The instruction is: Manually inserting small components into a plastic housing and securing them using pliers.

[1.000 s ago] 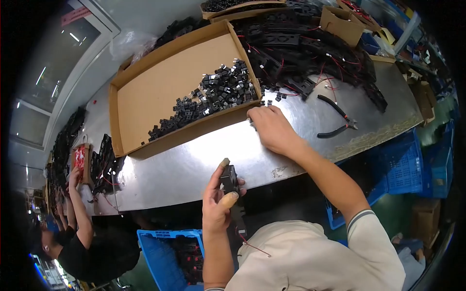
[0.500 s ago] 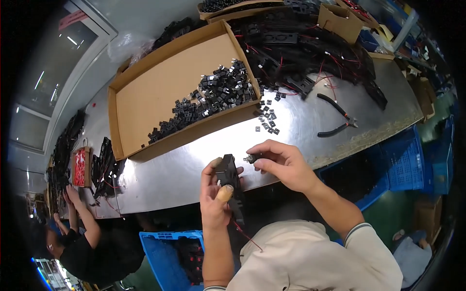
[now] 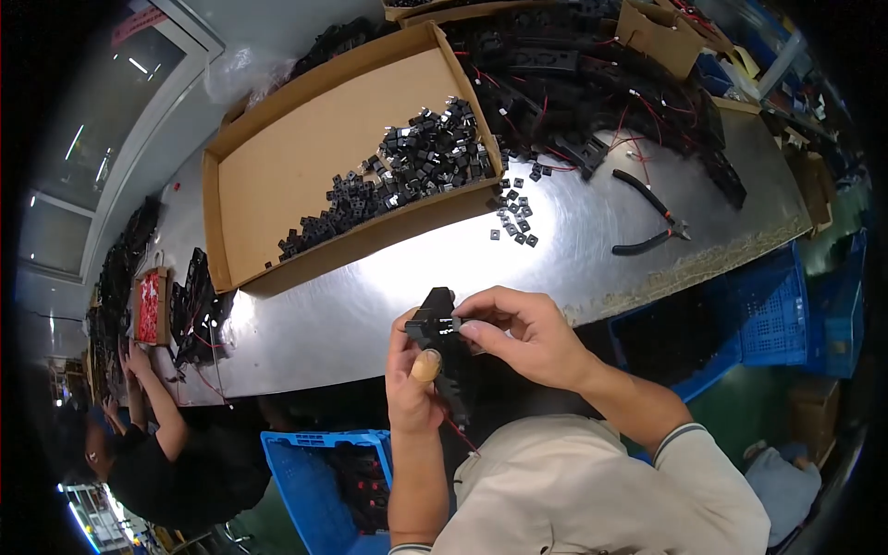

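**Misalignment risked**

Near the edge of the metal table [image 3: 310,338], a black housing [image 3: 435,305] is clasped by the left hand [image 3: 412,384]; at its side, a small pronged part [image 3: 450,326] is pinched by the right hand [image 3: 527,342]; if pressed askew, it could be bent or dropped.

Pliers [image 3: 673,226] on metal tbl [image 3: 324,347], blue crate [image 3: 772,310] at R, co-worker [image 3: 171,476] far L.
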Demonstrator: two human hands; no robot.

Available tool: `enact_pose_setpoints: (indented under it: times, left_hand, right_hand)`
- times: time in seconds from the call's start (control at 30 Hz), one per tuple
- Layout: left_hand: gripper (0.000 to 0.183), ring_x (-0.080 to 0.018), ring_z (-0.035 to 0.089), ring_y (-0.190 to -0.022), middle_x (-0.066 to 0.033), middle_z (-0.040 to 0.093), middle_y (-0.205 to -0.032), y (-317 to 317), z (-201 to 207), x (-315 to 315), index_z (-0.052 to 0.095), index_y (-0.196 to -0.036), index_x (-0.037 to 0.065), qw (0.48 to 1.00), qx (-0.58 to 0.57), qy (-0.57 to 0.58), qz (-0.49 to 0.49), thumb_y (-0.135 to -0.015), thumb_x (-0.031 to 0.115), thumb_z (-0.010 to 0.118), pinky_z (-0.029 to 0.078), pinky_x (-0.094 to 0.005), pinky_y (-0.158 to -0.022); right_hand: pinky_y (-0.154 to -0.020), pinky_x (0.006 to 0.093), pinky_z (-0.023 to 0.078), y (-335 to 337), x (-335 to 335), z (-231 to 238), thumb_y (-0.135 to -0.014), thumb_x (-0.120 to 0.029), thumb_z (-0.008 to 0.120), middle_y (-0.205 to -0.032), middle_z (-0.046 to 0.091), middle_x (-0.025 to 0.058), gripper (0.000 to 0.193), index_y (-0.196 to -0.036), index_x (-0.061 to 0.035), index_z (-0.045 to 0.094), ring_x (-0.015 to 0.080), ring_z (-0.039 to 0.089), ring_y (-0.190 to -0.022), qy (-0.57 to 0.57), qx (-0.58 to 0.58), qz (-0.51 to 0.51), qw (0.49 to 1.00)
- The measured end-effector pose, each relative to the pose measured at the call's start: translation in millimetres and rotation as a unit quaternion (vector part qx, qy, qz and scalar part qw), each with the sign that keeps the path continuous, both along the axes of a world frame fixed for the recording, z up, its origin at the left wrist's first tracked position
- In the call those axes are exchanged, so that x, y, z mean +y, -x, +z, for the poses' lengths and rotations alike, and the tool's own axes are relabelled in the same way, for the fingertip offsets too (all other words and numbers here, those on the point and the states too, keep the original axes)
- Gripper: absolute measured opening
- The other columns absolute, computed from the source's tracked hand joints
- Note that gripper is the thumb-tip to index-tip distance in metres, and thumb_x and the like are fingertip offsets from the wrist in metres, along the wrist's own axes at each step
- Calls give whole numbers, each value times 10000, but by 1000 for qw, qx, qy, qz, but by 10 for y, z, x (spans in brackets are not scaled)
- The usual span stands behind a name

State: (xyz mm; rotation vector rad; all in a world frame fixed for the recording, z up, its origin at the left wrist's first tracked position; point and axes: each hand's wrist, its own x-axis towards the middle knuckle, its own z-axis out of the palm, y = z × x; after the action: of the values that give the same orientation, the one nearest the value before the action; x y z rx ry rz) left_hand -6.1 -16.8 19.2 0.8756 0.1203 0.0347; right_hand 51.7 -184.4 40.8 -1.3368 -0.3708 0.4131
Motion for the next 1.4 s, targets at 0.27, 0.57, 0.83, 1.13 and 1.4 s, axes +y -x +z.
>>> enact_pose_setpoints:
  times: [0.27,0.57,0.83,1.13,1.4]
  left_hand:
    - [529,-210,561,-1153,-130,516,-1330,-21,2,32,502,-1279,3,995,-17,-94,10,-824,114,746,463,-354,-994]
    - [453,-220,560,-1160,-148,426,-1424,-64,40,-74,553,-1178,-9,985,-78,-154,-22,-757,17,719,459,-353,-987]
    - [601,-281,523,-1250,-151,516,-1398,-587,612,466,438,-1423,0,967,-190,160,51,-959,347,601,440,-468,-1038]
    - [491,-306,554,-1211,-153,569,-1324,-1431,1185,1482,525,-1355,27,945,-263,116,157,-934,274,581,449,-515,-1017]
    - [428,-304,582,-1179,-163,619,-1257,-1669,1529,1712,574,-1304,13,933,-340,79,88,-970,280,563,479,-493,-997]
  right_hand:
    - [-717,220,509,-28,-95,62,-957,-40,617,-958,679,55,201,-1145,29,639,81,628,-826,29,-19,28,999]
    - [-681,221,523,3,-155,-3,-945,-49,645,-883,660,44,157,-1080,-11,575,78,630,-762,-110,132,18,985]
    - [-1054,363,421,153,583,-538,-969,-136,611,-1371,526,131,603,-1485,-46,311,216,497,-1273,-239,97,95,961]
    - [-1123,404,333,1034,1036,-668,-970,-563,513,-1485,444,54,739,-1511,-91,333,187,395,-1369,-284,491,295,769]
    - [-1164,482,280,1148,984,-477,-905,-697,490,-1576,338,59,867,-1536,-137,293,231,302,-1454,-298,629,380,610]
